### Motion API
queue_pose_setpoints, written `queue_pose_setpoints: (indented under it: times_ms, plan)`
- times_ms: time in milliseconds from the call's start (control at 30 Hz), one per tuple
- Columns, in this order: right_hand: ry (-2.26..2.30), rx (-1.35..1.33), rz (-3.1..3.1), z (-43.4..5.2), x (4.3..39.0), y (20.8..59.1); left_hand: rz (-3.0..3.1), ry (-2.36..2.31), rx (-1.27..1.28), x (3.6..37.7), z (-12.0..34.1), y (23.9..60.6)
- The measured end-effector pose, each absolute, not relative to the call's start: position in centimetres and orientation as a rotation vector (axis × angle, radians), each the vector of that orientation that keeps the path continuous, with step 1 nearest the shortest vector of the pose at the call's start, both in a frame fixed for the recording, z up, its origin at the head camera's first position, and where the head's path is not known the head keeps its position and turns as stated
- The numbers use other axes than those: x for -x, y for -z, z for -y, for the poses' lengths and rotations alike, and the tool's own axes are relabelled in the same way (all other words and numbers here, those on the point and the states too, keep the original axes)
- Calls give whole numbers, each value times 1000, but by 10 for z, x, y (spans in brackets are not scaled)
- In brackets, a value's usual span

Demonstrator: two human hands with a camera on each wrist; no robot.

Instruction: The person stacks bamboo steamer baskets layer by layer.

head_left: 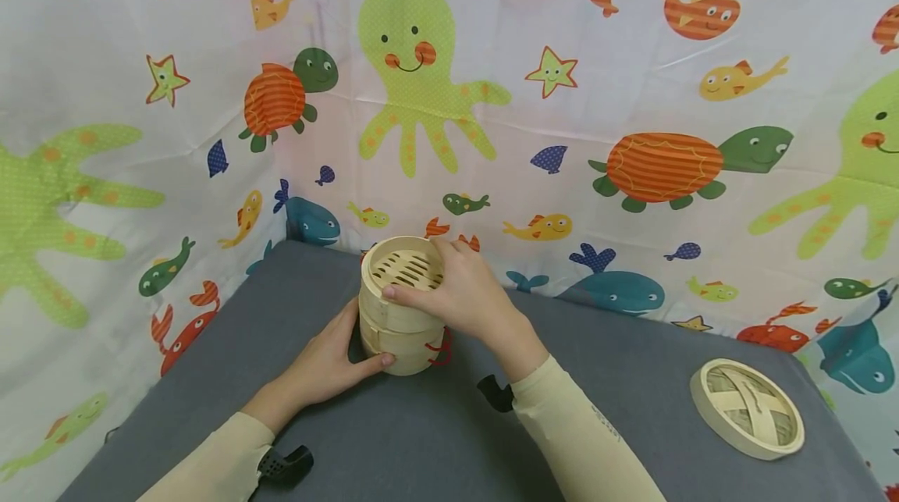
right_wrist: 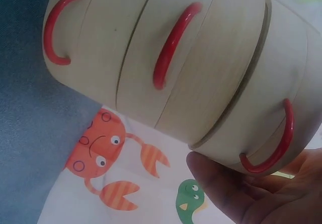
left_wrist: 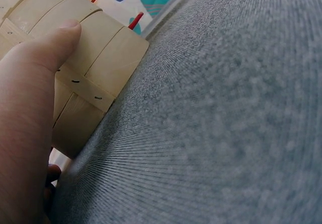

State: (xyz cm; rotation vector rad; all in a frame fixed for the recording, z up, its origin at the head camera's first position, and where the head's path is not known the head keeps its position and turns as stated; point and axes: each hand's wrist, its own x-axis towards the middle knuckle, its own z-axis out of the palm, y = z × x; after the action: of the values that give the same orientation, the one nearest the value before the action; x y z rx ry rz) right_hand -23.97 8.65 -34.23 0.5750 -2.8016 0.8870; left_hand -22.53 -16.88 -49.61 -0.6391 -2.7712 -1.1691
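Observation:
A stack of small bamboo steamer baskets (head_left: 396, 330) stands on the grey tabletop, its slatted top tier (head_left: 403, 264) facing up without a lid. Red loops (right_wrist: 173, 45) stick out from the side of each tier in the right wrist view. Low on the stack's left side, my left hand (head_left: 319, 369) grips it, thumb across the front. My right hand (head_left: 467, 291) holds the top tier by its right side, with thumb in front and fingers at the back rim. A narrow gap shows under that tier in the right wrist view.
The woven bamboo lid (head_left: 747, 408) lies on the grey table (head_left: 583, 377) at the right, near its edge. Behind and to the left hangs a white curtain (head_left: 485, 112) printed with sea animals, close behind the stack.

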Motion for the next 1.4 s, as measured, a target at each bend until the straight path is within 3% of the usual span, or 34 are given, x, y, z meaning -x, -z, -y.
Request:
queue_pose_setpoints:
  times_ms: [900, 1400]
  plan:
    - [-837, -476, 2819, -76, 229, 348, 2769, 1155, 642, 227, 168, 496]
    - [-898, -427, 2543, -107, 218, 357, 2740, 1182, 654, 227, 167, 498]
